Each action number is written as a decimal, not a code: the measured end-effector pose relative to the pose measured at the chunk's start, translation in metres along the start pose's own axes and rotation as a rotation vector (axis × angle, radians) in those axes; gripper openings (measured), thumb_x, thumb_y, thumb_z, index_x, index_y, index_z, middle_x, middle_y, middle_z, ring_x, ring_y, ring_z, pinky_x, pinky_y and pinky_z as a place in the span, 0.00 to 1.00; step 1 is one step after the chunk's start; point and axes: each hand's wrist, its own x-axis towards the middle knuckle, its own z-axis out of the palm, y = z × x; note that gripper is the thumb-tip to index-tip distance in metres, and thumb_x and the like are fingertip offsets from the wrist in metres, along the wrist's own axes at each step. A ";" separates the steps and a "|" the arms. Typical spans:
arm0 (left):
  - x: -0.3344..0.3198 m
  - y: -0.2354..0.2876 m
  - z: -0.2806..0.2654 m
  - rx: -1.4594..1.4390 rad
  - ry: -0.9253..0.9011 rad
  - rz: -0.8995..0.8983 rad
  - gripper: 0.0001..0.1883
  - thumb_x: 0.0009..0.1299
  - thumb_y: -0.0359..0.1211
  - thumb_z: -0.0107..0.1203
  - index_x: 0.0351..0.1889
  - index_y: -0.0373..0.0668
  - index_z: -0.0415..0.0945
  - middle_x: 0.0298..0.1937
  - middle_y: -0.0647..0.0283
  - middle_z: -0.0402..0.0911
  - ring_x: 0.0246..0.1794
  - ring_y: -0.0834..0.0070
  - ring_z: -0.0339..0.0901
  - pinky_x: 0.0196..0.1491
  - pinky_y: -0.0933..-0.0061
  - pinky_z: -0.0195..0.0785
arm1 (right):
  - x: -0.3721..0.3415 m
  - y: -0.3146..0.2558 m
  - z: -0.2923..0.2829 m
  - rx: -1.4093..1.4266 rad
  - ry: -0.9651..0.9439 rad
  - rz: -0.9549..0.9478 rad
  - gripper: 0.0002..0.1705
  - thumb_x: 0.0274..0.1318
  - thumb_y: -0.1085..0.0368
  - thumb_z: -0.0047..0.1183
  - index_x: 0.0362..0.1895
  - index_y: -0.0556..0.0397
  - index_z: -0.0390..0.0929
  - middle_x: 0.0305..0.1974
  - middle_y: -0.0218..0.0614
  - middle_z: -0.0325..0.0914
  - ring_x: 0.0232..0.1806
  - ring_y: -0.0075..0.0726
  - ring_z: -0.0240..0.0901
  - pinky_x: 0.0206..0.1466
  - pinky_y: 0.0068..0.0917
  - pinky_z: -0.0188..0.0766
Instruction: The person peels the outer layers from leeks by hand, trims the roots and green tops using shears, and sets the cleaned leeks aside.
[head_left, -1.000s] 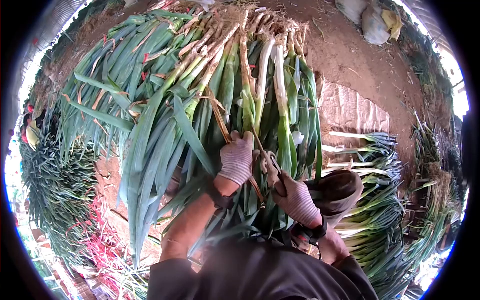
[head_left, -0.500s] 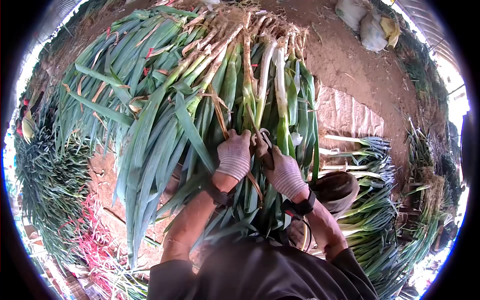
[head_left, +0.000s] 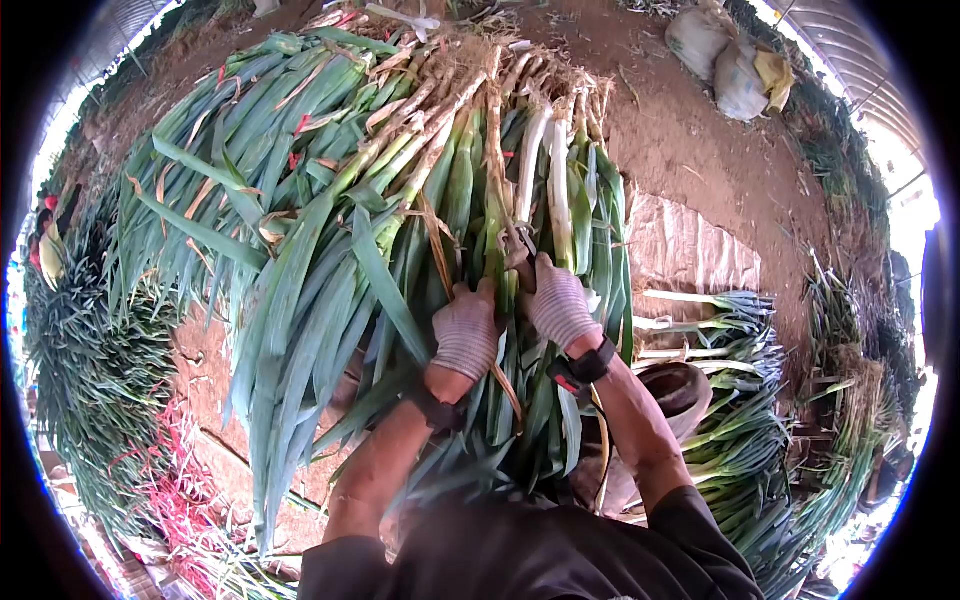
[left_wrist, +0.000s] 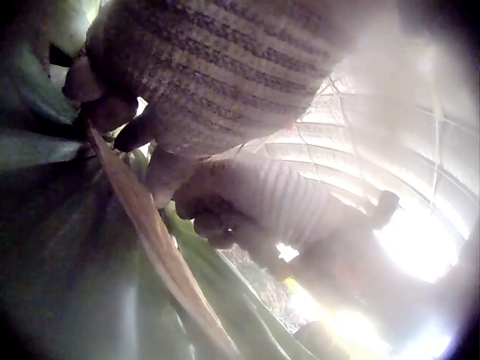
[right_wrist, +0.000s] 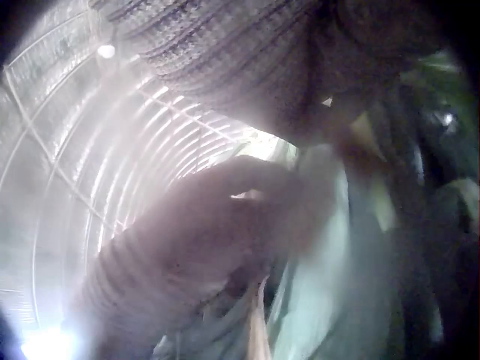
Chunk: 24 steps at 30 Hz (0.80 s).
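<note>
Two hands in striped gloves work side by side over a pile of leeks (head_left: 300, 260). My left hand (head_left: 465, 328) has its fingers curled round a green leek stalk (head_left: 493, 262), beside a dry brown leaf (head_left: 437, 238). Just to its right, my right hand (head_left: 562, 308) grips a brownish tool (head_left: 517, 245), whose far end lies against the stalk; its exact shape is unclear. In the left wrist view, the left glove (left_wrist: 210, 67) is above a dry leaf strip (left_wrist: 161, 247). The right wrist view is hazy, with both gloves close together.
Separate leeks (head_left: 725, 430) lie in a row at the right, near a shoe (head_left: 675, 395) and a pale sheet (head_left: 690, 235). Sacks (head_left: 740, 75) stand at the upper right. Red strips (head_left: 185, 490) and more leeks (head_left: 90, 370) are at the left.
My right hand and the tool have moved up along the stalks and slightly left. My left hand has shifted slightly down. The leek pile looks nearly unchanged.
</note>
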 end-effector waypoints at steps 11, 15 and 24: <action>0.017 -0.001 -0.012 0.025 -0.110 -0.078 0.35 0.59 0.47 0.70 0.57 0.43 0.65 0.46 0.48 0.79 0.41 0.52 0.84 0.41 0.55 0.78 | 0.061 0.004 -0.005 0.024 0.122 -0.023 0.20 0.48 0.60 0.59 0.42 0.61 0.72 0.31 0.61 0.79 0.37 0.70 0.78 0.44 0.53 0.76; 0.041 -0.025 0.004 -0.030 -0.025 -0.026 0.35 0.61 0.46 0.68 0.59 0.38 0.64 0.47 0.47 0.79 0.42 0.52 0.84 0.43 0.54 0.78 | 0.019 -0.002 -0.011 0.081 -0.002 -0.073 0.23 0.50 0.59 0.60 0.45 0.60 0.70 0.30 0.60 0.80 0.37 0.70 0.78 0.41 0.56 0.75; 0.086 -0.033 0.013 -0.085 -0.117 -0.130 0.35 0.62 0.43 0.64 0.58 0.29 0.63 0.39 0.42 0.84 0.43 0.49 0.84 0.49 0.55 0.77 | -0.032 0.006 0.001 0.028 -0.006 0.012 0.31 0.48 0.58 0.63 0.53 0.61 0.68 0.34 0.60 0.80 0.40 0.66 0.78 0.45 0.54 0.73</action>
